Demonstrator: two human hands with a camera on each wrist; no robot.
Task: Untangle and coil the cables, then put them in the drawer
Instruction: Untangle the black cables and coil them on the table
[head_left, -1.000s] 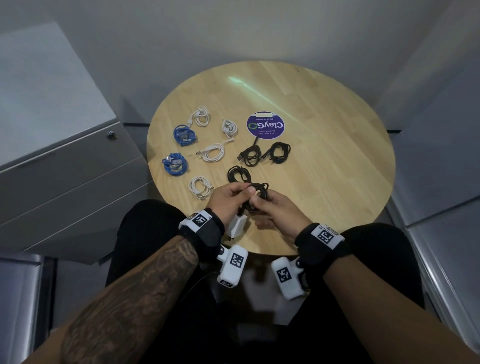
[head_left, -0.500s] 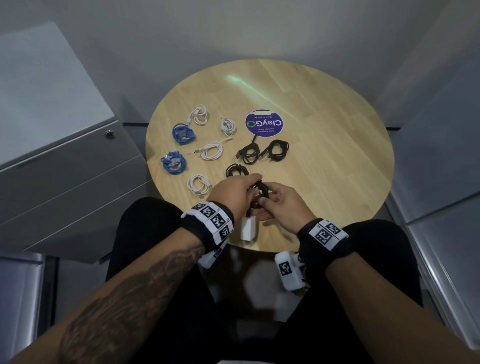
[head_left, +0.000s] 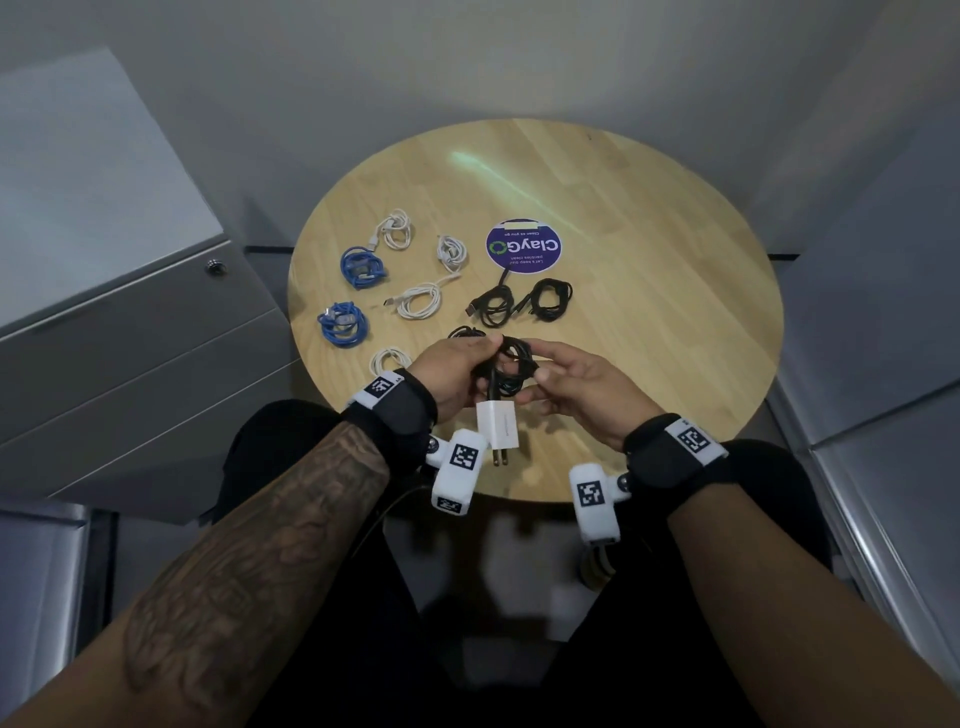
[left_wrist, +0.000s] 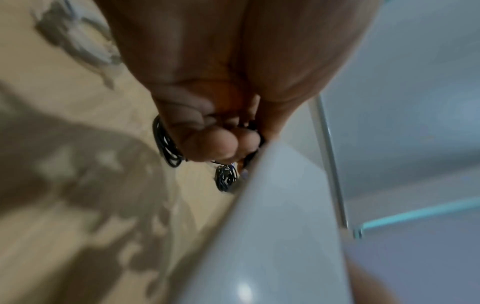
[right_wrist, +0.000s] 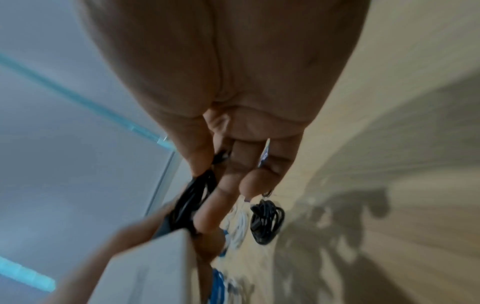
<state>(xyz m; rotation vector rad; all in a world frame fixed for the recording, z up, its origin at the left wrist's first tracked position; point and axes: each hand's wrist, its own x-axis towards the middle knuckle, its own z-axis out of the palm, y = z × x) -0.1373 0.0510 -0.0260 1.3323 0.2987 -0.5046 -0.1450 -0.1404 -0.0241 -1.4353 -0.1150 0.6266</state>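
- Nearest, both hands work one black cable (head_left: 511, 366) above the near edge of the tabletop (head_left: 649, 322): the left hand (head_left: 451, 371) curls round its loops, the right hand (head_left: 576, 387) pinches the other side, and a white plug adapter (head_left: 497, 427) hangs below.
- This cable looks nearly coiled, though not set down.
- Beyond lie finished bundles: another black coil just past the fingers, four white coils (head_left: 418, 301), two blue coils (head_left: 343, 325) and two black coils (head_left: 519, 304).
- Left of the tabletop, the drawer cabinet (head_left: 135, 332) stands closed; no cable has gone in, so stowing is all still to do.
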